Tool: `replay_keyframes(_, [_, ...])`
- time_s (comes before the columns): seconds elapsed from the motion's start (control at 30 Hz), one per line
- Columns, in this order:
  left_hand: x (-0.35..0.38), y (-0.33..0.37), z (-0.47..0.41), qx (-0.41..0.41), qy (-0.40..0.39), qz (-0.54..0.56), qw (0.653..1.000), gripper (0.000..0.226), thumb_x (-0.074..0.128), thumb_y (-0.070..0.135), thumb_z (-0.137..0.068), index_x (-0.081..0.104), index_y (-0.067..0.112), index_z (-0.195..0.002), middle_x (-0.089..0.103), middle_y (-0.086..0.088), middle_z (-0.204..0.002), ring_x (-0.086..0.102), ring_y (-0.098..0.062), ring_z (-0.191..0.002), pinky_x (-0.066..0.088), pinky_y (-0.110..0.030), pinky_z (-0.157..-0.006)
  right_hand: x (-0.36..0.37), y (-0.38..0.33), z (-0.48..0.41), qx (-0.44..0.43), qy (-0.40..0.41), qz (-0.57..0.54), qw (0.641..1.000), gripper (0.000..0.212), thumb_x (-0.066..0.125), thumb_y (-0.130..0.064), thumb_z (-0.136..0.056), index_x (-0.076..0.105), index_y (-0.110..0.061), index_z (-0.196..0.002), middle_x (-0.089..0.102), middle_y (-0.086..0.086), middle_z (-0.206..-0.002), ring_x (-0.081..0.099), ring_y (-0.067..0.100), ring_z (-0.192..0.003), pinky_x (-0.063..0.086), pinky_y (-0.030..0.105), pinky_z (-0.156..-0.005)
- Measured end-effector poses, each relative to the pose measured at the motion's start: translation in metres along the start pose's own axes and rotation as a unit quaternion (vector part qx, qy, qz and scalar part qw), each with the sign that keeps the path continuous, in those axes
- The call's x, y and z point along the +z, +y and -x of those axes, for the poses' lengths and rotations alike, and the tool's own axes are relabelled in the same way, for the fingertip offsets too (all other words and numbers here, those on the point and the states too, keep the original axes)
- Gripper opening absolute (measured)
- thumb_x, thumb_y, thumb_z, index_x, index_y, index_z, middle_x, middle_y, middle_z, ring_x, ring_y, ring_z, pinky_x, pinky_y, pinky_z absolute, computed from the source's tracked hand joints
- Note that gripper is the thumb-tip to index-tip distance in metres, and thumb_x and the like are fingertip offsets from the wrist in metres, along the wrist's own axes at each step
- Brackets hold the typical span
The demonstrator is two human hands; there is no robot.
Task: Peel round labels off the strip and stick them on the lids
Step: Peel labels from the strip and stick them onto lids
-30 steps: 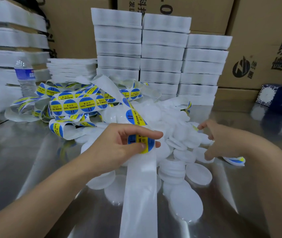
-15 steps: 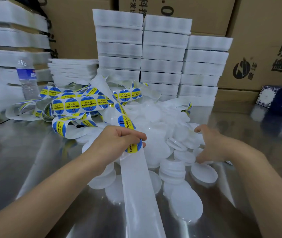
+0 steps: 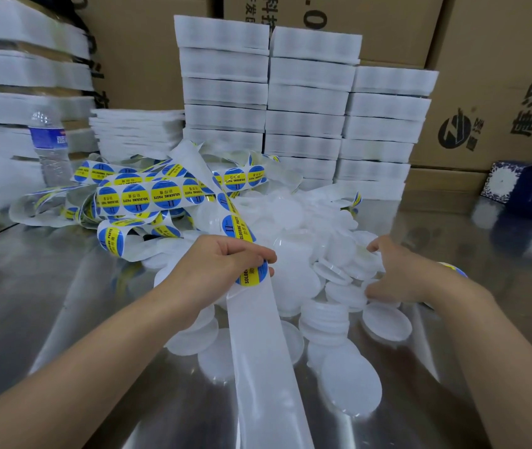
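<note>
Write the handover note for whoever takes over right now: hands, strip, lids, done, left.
Left hand: pinches the label strip at its next label.
Right hand: in the lid pile, fingers around a lid; hold unclear.
Done: bare backing below the left hand; one labelled lid by the right wrist.
Left: most lids plain; many labels on the tangled strip behind.

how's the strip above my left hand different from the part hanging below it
The upper part carries round blue and yellow labels; the lower part is bare white backing. The upper part twists and climbs back into the tangle; the lower part runs straight and flat toward the camera, over the lids. Both are one continuous strip, meeting at the left hand, which pinches a label.
</note>
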State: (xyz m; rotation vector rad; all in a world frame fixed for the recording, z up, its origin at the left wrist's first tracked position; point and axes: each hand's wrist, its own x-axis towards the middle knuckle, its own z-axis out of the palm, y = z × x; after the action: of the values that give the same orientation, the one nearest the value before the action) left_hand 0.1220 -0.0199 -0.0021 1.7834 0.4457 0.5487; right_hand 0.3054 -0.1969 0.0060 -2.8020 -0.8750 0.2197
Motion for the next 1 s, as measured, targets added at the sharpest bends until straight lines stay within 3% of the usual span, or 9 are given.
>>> replay_keyframes(0.1, [0.000, 0.000, 0.000, 0.001, 0.005, -0.003, 1.000, 0.030, 0.057, 0.009, -0.090, 0.078, 0.025, -0.075, 0.076, 0.008, -0.079, 0.065, 0.001, -0.072, 0.037, -0.002, -0.049, -0.001, 0.000, 0.001, 0.008, 0.002, 0.005, 1.000, 0.079, 0.071, -0.029, -0.075, 0.023, -0.019, -0.138, 0.045, 0.008, -0.116, 0.053, 0.024, -0.096, 0.043, 0.029, -0.073])
replay_keyframes(0.23, [0.000, 0.000, 0.000, 0.000, 0.005, -0.011, 1.000, 0.030, 0.057, 0.010, -0.090, 0.078, 0.025, -0.076, 0.076, 0.009, -0.081, 0.065, -0.004, -0.079, 0.040, -0.004, -0.054, -0.002, -0.002, 0.004, 0.012, -0.002, 0.009, 1.000, 0.085, 0.074, -0.034, -0.072, 0.022, -0.021, -0.138, 0.046, 0.005, -0.110, 0.054, 0.021, -0.089, 0.039, 0.025, -0.058])
replay_keyframes(0.37, [0.000, 0.001, 0.000, 0.002, 0.002, -0.008, 1.000, 0.030, 0.057, 0.008, -0.090, 0.078, 0.025, -0.077, 0.076, 0.008, -0.082, 0.067, -0.008, -0.085, 0.045, -0.015, -0.070, -0.002, -0.002, 0.003, 0.014, 0.008, -0.007, 1.000, 0.080, 0.072, -0.025, -0.076, 0.022, -0.018, -0.138, 0.045, 0.007, -0.113, 0.056, 0.020, -0.084, 0.044, 0.026, -0.062])
replay_keyframes(0.5, [0.000, 0.000, 0.000, 0.003, 0.005, -0.010, 1.000, 0.030, 0.057, 0.008, -0.090, 0.079, 0.024, -0.077, 0.076, 0.007, -0.083, 0.068, -0.013, -0.090, 0.047, -0.020, -0.077, -0.005, 0.001, -0.002, 0.018, 0.020, -0.072, 0.997, 0.079, 0.074, -0.014, -0.074, 0.027, -0.017, -0.136, 0.044, 0.012, -0.121, 0.058, 0.027, -0.094, 0.050, 0.034, -0.077])
replay_keyframes(0.63, [-0.001, -0.001, 0.000, -0.002, 0.003, -0.013, 1.000, 0.030, 0.057, 0.010, -0.090, 0.079, 0.025, -0.077, 0.076, 0.008, -0.084, 0.067, -0.009, -0.087, 0.044, -0.015, -0.068, -0.010, 0.007, -0.009, -0.007, 0.080, -0.178, 0.981, 0.062, 0.068, -0.001, -0.075, 0.037, -0.015, -0.127, 0.052, 0.007, -0.099, 0.060, 0.027, -0.075, 0.054, 0.040, -0.072])
replay_keyframes(0.73, [-0.001, -0.001, 0.000, -0.006, -0.002, -0.017, 1.000, 0.028, 0.058, 0.014, -0.090, 0.079, 0.028, -0.076, 0.075, 0.010, -0.082, 0.065, 0.000, -0.076, 0.039, -0.004, -0.054, -0.017, 0.005, -0.008, -0.044, 0.130, -0.324, 0.936, 0.052, 0.067, 0.005, -0.075, 0.047, -0.018, -0.118, 0.054, 0.003, -0.092, 0.058, 0.023, -0.071, 0.055, 0.040, -0.070])
replay_keyframes(0.87, [0.001, -0.001, 0.001, -0.013, -0.020, -0.016, 1.000, 0.018, 0.062, 0.027, -0.087, 0.078, 0.026, -0.079, 0.075, 0.010, -0.079, 0.063, 0.008, -0.065, 0.036, 0.000, -0.048, -0.023, -0.020, 0.010, -0.137, 0.081, -0.580, 0.799, 0.049, 0.070, 0.009, -0.074, 0.053, -0.026, -0.104, 0.059, 0.007, -0.102, 0.062, 0.018, -0.082, 0.055, 0.022, -0.057])
replay_keyframes(1.0, [0.001, -0.002, 0.001, -0.012, -0.038, -0.029, 0.999, 0.028, 0.065, 0.054, -0.071, 0.078, 0.031, -0.081, 0.075, 0.014, -0.084, 0.065, 0.009, -0.075, 0.038, -0.001, -0.052, -0.012, -0.045, 0.023, -0.195, 0.075, -0.596, 0.776, 0.052, 0.069, 0.007, -0.075, 0.053, -0.025, -0.112, 0.059, 0.003, -0.102, 0.064, 0.012, -0.077, 0.056, 0.026, -0.066])
